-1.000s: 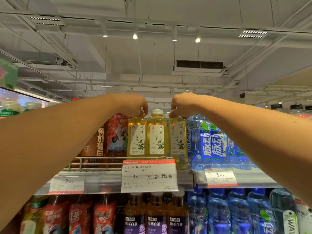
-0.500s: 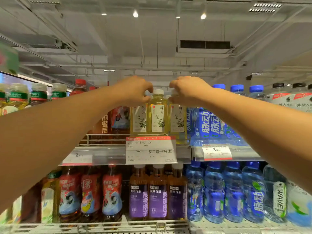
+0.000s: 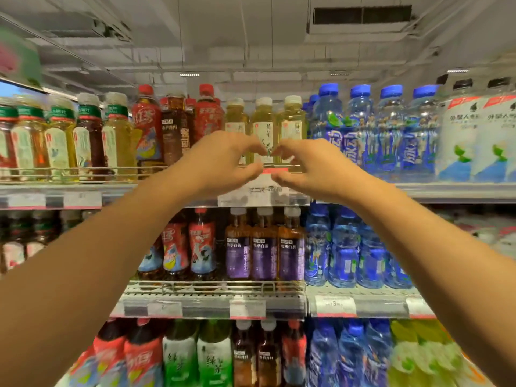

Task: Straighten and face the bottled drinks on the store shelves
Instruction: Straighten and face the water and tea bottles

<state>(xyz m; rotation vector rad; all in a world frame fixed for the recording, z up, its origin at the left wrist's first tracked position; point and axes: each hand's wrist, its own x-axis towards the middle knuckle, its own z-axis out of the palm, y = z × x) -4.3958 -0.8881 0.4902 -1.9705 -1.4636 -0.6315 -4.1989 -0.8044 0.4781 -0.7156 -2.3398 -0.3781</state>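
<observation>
Both hands, the left hand (image 3: 223,163) and the right hand (image 3: 310,166), are hovering with loosely curled fingers, gripping nothing. Behind them, three yellow tea bottles (image 3: 262,121) are standing upright on the top shelf (image 3: 69,188).

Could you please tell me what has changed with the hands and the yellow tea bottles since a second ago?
Both hands, left hand and right hand, let go of the outer yellow tea bottles' caps and dropped lower, fingers loosely curled, holding nothing. The three bottles stayed upright, labels forward.

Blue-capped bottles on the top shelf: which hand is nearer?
Right. The right hand hangs just left of the blue-capped bottles; the left hand is farther left, before the yellow tea bottles.
</observation>
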